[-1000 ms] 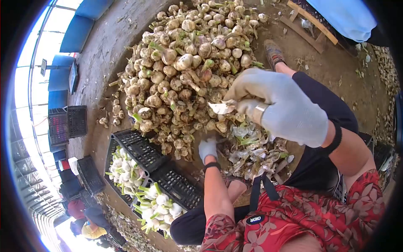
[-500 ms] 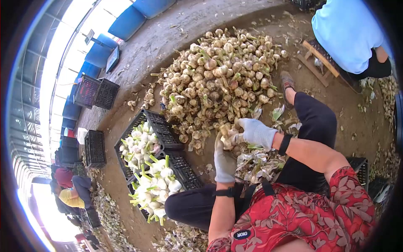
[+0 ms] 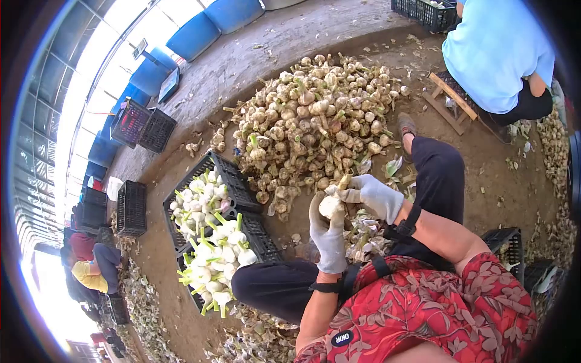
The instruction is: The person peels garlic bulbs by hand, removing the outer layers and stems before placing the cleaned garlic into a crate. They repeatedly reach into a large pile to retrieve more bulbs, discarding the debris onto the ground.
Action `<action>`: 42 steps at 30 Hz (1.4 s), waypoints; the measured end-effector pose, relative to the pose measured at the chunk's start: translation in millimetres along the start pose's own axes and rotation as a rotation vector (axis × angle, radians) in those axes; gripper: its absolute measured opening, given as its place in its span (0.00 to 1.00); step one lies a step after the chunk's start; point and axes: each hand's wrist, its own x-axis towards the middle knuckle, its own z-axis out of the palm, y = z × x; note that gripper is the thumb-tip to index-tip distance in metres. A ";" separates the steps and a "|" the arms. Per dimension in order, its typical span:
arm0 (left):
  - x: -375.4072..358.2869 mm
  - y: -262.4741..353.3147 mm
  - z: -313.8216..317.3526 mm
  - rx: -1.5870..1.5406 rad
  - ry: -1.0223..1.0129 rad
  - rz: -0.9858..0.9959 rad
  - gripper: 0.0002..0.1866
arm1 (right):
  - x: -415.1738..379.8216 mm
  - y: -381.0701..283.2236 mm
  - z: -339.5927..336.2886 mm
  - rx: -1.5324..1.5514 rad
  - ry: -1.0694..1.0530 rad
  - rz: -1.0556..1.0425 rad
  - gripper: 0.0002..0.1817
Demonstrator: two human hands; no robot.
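Note:
A garlic bulb [image 3: 330,207], pale on its near side with a brownish stem, is held between both my gloved hands. My left hand [image 3: 328,241] cups the bulb from the left and below, fingers curled round it. From the right, my right hand [image 3: 376,196] pinches at the stem and top of the bulb; the fingertips are partly hidden. Just beyond them rises a large pile of unpeeled, soil-stained garlic [image 3: 308,124]. Loose garlic skins [image 3: 368,239] lie below my hands, between my legs.
Two black crates of cleaned white garlic [image 3: 221,257] stand at my left knee. A person in a light blue shirt [image 3: 499,54] sits at upper right near a wooden stool frame [image 3: 451,100]. Another person [image 3: 94,272] sits far left. Blue barrels [image 3: 193,36] line the wall.
The bulb shows more of its pale surface now. My right hand has shifted slightly right and down, its fingers bent more at the stem. The whole view has tilted a little.

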 end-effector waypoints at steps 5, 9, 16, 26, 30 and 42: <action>-1.0 -14.6 2.0 0.117 0.013 0.138 0.30 | -6.0 -1.9 -5.8 -0.211 0.025 -0.119 0.15; -1.0 -20.7 4.4 0.139 0.016 0.139 0.27 | -4.6 6.4 -3.1 -0.536 0.178 -0.235 0.14; 12.9 -12.5 -13.3 -0.744 -0.252 -0.736 0.34 | -3.3 28.0 -0.7 -0.468 0.208 -0.175 0.14; -0.7 -28.2 -20.6 -0.636 -0.092 -0.445 0.22 | -16.2 53.2 5.7 -0.268 0.060 0.066 0.13; 3.8 -26.4 -26.3 -0.872 -0.205 -0.518 0.27 | -23.8 39.9 -5.7 -0.013 -0.007 0.112 0.12; -6.1 7.5 -25.3 -0.795 -0.230 -0.553 0.26 | -32.7 -10.8 -27.6 0.023 0.096 -0.015 0.09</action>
